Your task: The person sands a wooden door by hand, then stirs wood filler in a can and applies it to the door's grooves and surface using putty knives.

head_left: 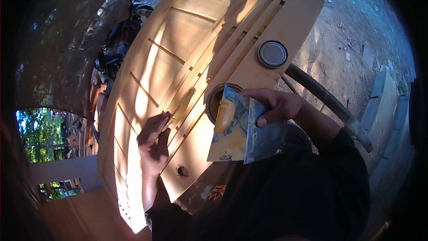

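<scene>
Two putty blades (243, 129), clamped together in my right hand (278, 107), sit closest at 4 o'clock, one loaded with yellow filler. At 8 o'clock my left hand (154, 140) presses its fingertips, held together, onto the louvred door panel (178, 53). One filler smear (185, 100) is laid on a slat; the others look bare. Open filler tin (215, 100) and its lid (273, 54) rest on the panel at 1 o'clock.

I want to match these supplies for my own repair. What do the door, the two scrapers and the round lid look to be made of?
The door looks like bare, unfinished pale wood: visible grain, no gloss. The two scrapers in the right hand seem thin sheet metal, bluish-grey and smeared with yellowish putty. The round lid appears to be metal, with a grey, dull centre and a rolled rim.
</scene>
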Motion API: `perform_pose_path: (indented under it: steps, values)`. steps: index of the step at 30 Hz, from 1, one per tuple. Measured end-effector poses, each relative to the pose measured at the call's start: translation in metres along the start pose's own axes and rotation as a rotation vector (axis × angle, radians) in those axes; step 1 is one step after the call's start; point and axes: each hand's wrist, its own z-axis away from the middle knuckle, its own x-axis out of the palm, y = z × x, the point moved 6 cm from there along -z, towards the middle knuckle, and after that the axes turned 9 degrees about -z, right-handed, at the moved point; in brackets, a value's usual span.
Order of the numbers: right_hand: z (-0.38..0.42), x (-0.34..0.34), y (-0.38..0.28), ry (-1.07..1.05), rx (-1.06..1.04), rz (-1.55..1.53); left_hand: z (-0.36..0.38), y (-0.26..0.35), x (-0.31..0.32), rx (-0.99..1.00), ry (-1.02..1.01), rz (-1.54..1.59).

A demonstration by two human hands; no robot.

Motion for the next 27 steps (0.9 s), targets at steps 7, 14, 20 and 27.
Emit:
perform_pose_path:
  steps: [7,14,20,27]
  values:
    - [-0.014,0.008,0.008,-0.058,0.046,-0.004,0.009,-0.004,0.037,-0.267,-0.155,0.652]
    - [-0.001,0.005,0.004,-0.073,0.036,0.077,0.012,-0.013,0.028,-0.119,-0.205,0.402]
    - [0.004,0.002,0.008,-0.079,0.036,0.087,0.013,-0.017,0.013,-0.14,-0.192,0.284]
    - [0.001,0.0,0.006,-0.003,0.06,0.049,0.001,0.01,-0.006,0.037,-0.131,-0.004]
